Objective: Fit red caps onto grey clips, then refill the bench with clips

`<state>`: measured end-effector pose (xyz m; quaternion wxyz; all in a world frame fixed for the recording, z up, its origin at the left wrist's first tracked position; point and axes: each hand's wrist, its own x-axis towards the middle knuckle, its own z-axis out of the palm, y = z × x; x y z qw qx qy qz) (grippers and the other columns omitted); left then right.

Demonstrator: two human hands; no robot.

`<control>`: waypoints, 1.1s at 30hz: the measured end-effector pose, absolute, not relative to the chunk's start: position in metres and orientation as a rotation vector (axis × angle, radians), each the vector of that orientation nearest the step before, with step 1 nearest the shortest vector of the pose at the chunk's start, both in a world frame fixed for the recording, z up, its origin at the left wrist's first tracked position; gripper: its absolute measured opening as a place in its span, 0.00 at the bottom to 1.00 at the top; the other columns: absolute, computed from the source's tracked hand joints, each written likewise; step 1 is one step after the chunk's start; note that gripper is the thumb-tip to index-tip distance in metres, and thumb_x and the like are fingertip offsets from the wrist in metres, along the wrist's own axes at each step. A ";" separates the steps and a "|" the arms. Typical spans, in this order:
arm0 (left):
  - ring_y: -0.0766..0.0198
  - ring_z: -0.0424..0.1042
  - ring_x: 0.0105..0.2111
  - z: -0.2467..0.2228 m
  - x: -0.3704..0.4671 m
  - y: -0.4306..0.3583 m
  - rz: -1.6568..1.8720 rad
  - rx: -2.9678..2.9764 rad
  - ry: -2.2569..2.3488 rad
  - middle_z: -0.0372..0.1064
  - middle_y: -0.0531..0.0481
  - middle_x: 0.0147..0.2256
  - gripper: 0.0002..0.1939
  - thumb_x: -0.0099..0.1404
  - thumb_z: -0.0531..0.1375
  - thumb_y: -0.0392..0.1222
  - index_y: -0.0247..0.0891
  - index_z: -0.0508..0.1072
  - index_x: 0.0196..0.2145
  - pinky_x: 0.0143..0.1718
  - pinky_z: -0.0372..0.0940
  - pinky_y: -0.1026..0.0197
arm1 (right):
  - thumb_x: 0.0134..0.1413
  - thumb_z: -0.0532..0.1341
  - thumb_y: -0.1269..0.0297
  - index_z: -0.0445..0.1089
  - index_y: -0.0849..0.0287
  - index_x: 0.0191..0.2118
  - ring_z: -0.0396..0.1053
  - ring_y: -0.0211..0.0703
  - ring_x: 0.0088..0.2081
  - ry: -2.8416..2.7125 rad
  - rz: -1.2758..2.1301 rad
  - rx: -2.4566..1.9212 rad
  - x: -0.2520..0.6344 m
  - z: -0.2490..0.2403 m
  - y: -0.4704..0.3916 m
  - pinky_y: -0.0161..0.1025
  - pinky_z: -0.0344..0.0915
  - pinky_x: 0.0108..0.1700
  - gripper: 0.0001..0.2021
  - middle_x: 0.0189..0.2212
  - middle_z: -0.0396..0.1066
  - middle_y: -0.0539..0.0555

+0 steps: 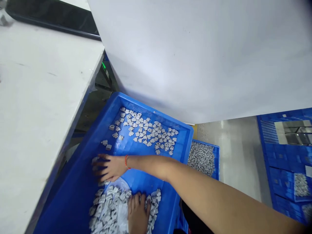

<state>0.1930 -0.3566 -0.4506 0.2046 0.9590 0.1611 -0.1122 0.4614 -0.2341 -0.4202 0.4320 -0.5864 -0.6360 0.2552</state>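
A large blue tub (156,112) holds many small light-grey plastic parts (146,128). My right hand (113,167), with a thin red string at the wrist, reaches across it, palm down. Its fingers are spread over some loose parts by the tub's left wall, slightly blurred. Lower down, my left hand (138,211) rests with fingers apart on a thick heap of the same parts (107,208). Beside that hand, a whitish translucent piece of plastic (123,216) lies among the heap; its full shape is hidden. Neither hand visibly grips a part.
A white tabletop (44,97) runs along the left, with a black object (53,18) on it. A large white panel (195,58) stands behind the tub. Another blue bin of parts (202,157) sits to the right on the grey floor (234,156); stacked blue crates (280,156) stand farther right.
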 end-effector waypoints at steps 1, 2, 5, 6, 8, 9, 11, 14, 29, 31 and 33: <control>0.54 0.67 0.50 -0.452 0.192 -0.356 -0.306 2.664 0.450 0.68 0.45 0.46 0.14 0.63 0.61 0.44 0.36 0.70 0.45 0.52 0.64 0.43 | 0.36 0.70 0.70 0.73 0.51 0.26 0.71 0.29 0.47 -1.627 0.630 -1.500 0.461 -0.423 -0.232 0.39 0.56 0.60 0.08 0.30 0.77 0.34; 0.54 0.67 0.50 -0.452 0.192 -0.355 -0.298 2.653 0.452 0.68 0.45 0.46 0.14 0.63 0.61 0.45 0.35 0.70 0.44 0.51 0.64 0.43 | 0.37 0.70 0.70 0.72 0.52 0.23 0.72 0.29 0.44 -1.641 0.612 -1.565 0.463 -0.426 -0.232 0.40 0.57 0.60 0.08 0.27 0.76 0.35; 0.54 0.68 0.48 -0.448 0.194 -0.353 -0.267 2.609 0.464 0.69 0.45 0.44 0.14 0.63 0.61 0.46 0.36 0.71 0.43 0.51 0.64 0.42 | 0.46 0.68 0.68 0.72 0.53 0.27 0.71 0.36 0.45 -1.527 0.491 -1.854 0.494 -0.431 -0.249 0.47 0.54 0.63 0.05 0.31 0.76 0.42; 0.55 0.69 0.47 -0.444 0.197 -0.351 -0.250 2.588 0.468 0.69 0.46 0.43 0.14 0.63 0.61 0.47 0.36 0.71 0.42 0.50 0.65 0.42 | 0.48 0.67 0.67 0.73 0.52 0.32 0.69 0.39 0.49 -1.447 0.431 -1.958 0.508 -0.431 -0.260 0.49 0.52 0.65 0.04 0.36 0.76 0.44; 0.58 0.70 0.42 -0.432 0.212 -0.343 -0.202 2.533 0.480 0.69 0.47 0.42 0.14 0.64 0.60 0.49 0.36 0.71 0.42 0.44 0.68 0.48 | 0.55 0.63 0.66 0.72 0.52 0.42 0.64 0.44 0.56 -1.210 0.279 -2.175 0.529 -0.425 -0.288 0.55 0.48 0.66 0.08 0.46 0.73 0.49; 0.60 0.71 0.40 -0.424 0.223 -0.335 -0.163 2.499 0.504 0.69 0.47 0.42 0.14 0.65 0.59 0.49 0.36 0.71 0.43 0.41 0.69 0.51 | 0.59 0.60 0.64 0.71 0.52 0.47 0.61 0.47 0.58 -1.057 0.189 -2.276 0.533 -0.420 -0.304 0.58 0.46 0.66 0.11 0.49 0.71 0.52; 0.60 0.71 0.40 -0.409 0.254 -0.311 -0.049 2.432 0.633 0.69 0.46 0.43 0.16 0.68 0.55 0.50 0.37 0.69 0.46 0.39 0.70 0.54 | 0.65 0.52 0.61 0.65 0.55 0.55 0.57 0.51 0.61 -0.677 -0.015 -2.447 0.524 -0.410 -0.339 0.63 0.44 0.65 0.15 0.54 0.65 0.58; 0.52 0.66 0.52 -0.398 0.308 -0.263 0.199 2.336 0.991 0.64 0.41 0.51 0.22 0.69 0.51 0.51 0.37 0.62 0.56 0.50 0.65 0.43 | 0.68 0.45 0.61 0.54 0.60 0.63 0.47 0.58 0.65 -0.048 -0.301 -2.571 0.486 -0.407 -0.385 0.64 0.49 0.61 0.21 0.61 0.51 0.66; 0.48 0.55 0.62 -0.430 0.473 -0.200 0.586 2.257 0.954 0.57 0.38 0.61 0.25 0.69 0.50 0.55 0.36 0.66 0.55 0.61 0.51 0.37 | 0.67 0.48 0.55 0.60 0.53 0.61 0.53 0.55 0.63 0.175 -0.285 -2.448 0.483 -0.454 -0.375 0.58 0.55 0.60 0.21 0.63 0.53 0.60; 0.47 0.53 0.63 -0.428 0.465 -0.192 0.556 2.258 0.997 0.56 0.38 0.61 0.25 0.69 0.50 0.54 0.37 0.66 0.56 0.62 0.47 0.36 | 0.67 0.48 0.57 0.57 0.57 0.63 0.46 0.58 0.66 0.208 -0.292 -2.414 0.482 -0.453 -0.385 0.63 0.51 0.62 0.22 0.65 0.48 0.63; 0.47 0.53 0.63 -0.431 0.454 -0.193 0.460 2.260 0.932 0.57 0.38 0.61 0.27 0.68 0.51 0.57 0.37 0.65 0.57 0.62 0.48 0.35 | 0.67 0.49 0.57 0.57 0.58 0.63 0.43 0.60 0.67 0.204 -0.258 -2.374 0.483 -0.456 -0.382 0.65 0.48 0.62 0.23 0.65 0.47 0.63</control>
